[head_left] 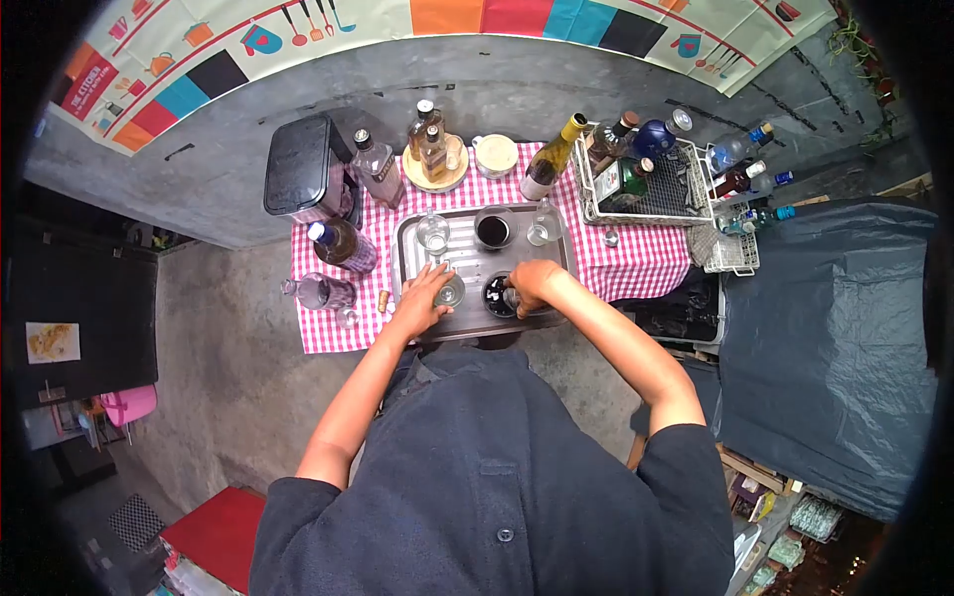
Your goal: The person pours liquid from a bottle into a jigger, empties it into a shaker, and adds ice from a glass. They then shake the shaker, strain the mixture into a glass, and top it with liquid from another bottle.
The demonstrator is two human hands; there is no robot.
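My left hand (421,301) lies with fingers spread over the near part of a grey tray (412,223), against a clear glass (451,291). My right hand (536,282) is closed at the rim of a round vessel with dark contents and pale bits (496,301). What its fingers grip there is too small and partly hidden to name. Farther back on the tray stand a clear glass (433,233), a glass of dark liquid (492,231) and a small clear bottle-shaped vessel (543,224).
Bottles (343,246) and a cork (384,300) sit left on the checkered cloth (636,260). A black bin-like container (298,169), a wooden plate with bottles (459,180), a lidded cup (495,156), a wine bottle (553,159) and a wire basket of bottles (591,212) line the back.
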